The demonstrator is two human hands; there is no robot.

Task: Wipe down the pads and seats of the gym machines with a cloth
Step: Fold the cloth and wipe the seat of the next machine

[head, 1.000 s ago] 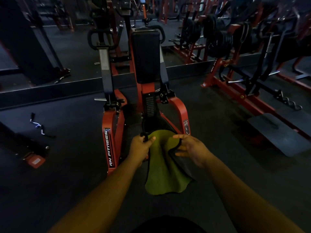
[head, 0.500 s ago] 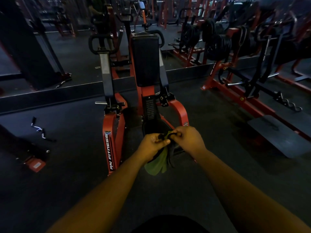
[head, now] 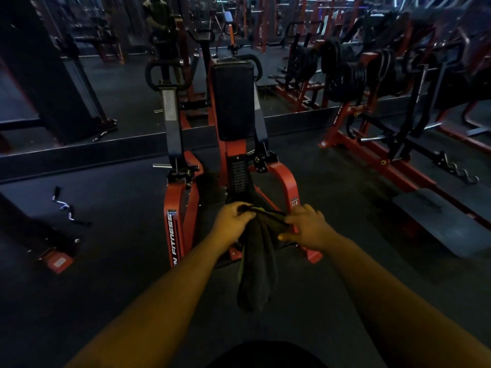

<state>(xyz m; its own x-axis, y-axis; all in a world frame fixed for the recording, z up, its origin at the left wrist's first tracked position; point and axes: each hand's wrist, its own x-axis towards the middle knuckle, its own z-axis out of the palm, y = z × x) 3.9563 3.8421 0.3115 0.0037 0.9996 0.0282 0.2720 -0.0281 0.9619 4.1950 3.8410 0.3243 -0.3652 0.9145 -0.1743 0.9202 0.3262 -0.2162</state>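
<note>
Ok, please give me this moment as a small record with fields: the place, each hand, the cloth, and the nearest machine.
place: gym floor with red-framed machines
left hand: grips the cloth's top edge
right hand: pinches the same edge
cloth: dark, with a green edge showing, folded and hanging between the hands
nearest machine: red frame, upright black back pad
pad contact: none, cloth is held in front of the machine
</note>
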